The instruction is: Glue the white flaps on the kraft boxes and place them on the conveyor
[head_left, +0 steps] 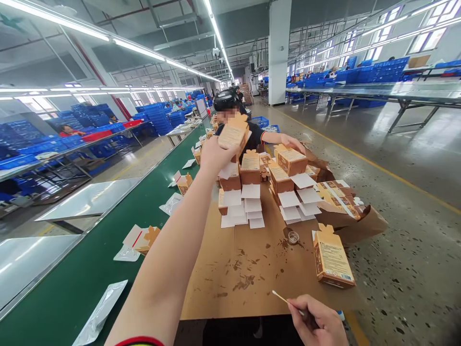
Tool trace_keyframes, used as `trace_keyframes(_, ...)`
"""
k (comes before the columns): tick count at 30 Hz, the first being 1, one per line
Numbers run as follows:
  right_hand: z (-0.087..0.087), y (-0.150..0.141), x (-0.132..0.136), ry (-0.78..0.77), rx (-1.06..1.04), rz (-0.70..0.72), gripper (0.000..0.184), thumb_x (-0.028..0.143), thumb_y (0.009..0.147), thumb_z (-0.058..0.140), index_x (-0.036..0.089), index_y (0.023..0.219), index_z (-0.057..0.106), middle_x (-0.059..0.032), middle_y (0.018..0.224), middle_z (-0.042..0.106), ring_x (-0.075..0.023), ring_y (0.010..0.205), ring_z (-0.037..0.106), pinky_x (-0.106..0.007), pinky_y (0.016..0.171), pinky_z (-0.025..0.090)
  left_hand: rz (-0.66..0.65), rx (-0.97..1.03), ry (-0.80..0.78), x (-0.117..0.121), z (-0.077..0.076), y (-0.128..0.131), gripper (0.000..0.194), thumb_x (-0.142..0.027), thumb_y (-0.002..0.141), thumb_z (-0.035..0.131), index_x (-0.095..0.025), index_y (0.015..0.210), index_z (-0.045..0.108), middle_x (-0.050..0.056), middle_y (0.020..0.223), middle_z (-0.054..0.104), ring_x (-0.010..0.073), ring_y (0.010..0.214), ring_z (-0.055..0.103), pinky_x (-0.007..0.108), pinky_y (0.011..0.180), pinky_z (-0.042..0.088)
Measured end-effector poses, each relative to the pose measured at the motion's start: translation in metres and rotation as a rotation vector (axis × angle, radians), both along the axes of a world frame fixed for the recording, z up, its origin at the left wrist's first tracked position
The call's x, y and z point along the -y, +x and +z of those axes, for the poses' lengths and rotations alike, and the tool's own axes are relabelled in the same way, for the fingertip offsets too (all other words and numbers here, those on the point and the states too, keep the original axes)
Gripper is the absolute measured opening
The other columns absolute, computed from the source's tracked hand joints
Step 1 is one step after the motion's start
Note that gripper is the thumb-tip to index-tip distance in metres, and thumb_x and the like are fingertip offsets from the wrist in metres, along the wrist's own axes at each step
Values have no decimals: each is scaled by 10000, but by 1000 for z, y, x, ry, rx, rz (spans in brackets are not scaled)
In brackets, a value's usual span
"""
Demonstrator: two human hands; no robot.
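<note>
My left hand [215, 157] reaches far out over the cardboard sheet and is closed on a small brown carton [233, 135] with an open scalloped flap. Beneath it stand stacked brown cartons [250, 166] whose white flaps [250, 192] stick out toward me. Low in front of me, my right hand [319, 321] pinches a cotton swab [280, 296], its white tip pointing up and left. Past that hand, a single carton [332, 257] lies near the sheet's right edge. A small round clear dish [293, 237] sits on the stained cardboard sheet [216, 269].
A co-worker's hand [292, 142] touches the right-hand carton stack across from me. Silver pouches [103, 307] and open cartons [147, 238] lie on the green conveyor belt [79, 281] at left. Flat cartons in torn brown paper [355, 228] lie at right.
</note>
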State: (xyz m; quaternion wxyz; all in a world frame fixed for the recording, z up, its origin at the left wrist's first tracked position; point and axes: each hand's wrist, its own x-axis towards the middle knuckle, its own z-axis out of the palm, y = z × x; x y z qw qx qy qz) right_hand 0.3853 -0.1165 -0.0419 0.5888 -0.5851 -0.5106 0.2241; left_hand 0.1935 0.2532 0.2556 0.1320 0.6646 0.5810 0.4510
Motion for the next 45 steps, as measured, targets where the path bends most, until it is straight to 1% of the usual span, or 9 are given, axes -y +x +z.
trace_keyframes(3,7,10,-3,2,41,68,499,604,1095,767,262,737,828,10,587,611,-166,473,547,-248,443,503,-161,385,247,49,-5,-57,672,-669,764,1010,-209,1201,791,148,1281,854,422,1309,806,618,1181,664)
trace_keyframes(5,11,19,-5,-10,75,124,448,554,1094,780,264,763,859,6,585,646,-171,467,581,-244,445,528,-357,625,257,100,-30,-99,917,-778,677,1078,-235,1360,796,171,1489,815,462,1463,751,685,1257,639)
trace_keyframes(9,14,27,-9,-35,78,129,468,546,1102,762,256,746,855,5,562,644,-169,440,560,-255,417,516,-206,902,-116,213,-141,-149,1054,-708,499,1198,-368,1434,851,116,1635,792,532,1610,669,719,1325,617)
trace_keyframes(12,14,20,-12,-42,114,167,436,494,1114,746,254,763,844,15,563,646,-158,439,549,-251,411,482,2,1112,-427,268,-233,-147,905,-595,626,1141,-352,1449,851,111,1524,863,500,1580,713,690,1333,615)
trace_keyframes(14,13,10,-15,-16,174,226,369,395,1130,723,258,805,830,33,579,652,-145,447,548,-242,430,460,106,1210,-471,283,-272,-135,785,-606,698,1082,-338,1402,861,104,1478,886,469,1565,733,648,1331,620)
trace_keyframes(16,11,-4,-21,39,269,286,315,285,1145,681,259,853,799,50,599,648,-133,459,545,-240,458,441,154,1231,-492,285,-292,-123,747,-618,716,1077,-307,1362,866,113,1495,883,456,1542,751,626,1324,621)
trace_keyframes(28,-35,-73,-53,113,524,511,329,31,1036,578,268,813,630,33,684,658,-164,599,575,-303,624,363,111,946,-524,278,-289,-115,887,-681,610,1177,-219,1274,810,177,1349,893,403,1310,847,603,1250,634)
trace_keyframes(35,-18,-57,-55,75,468,435,370,104,1102,506,270,788,610,55,657,598,-136,576,569,-249,630,394,121,882,-451,287,-294,-106,892,-658,638,1165,-258,1313,740,140,1342,872,384,1284,856,569,1204,666)
trace_keyframes(45,4,-18,-8,13,322,286,368,235,1144,640,265,780,680,75,595,553,-116,495,506,-239,517,424,210,527,-320,320,-303,-85,806,-571,730,1128,-316,1316,638,112,1297,796,412,1276,817,642,1180,665)
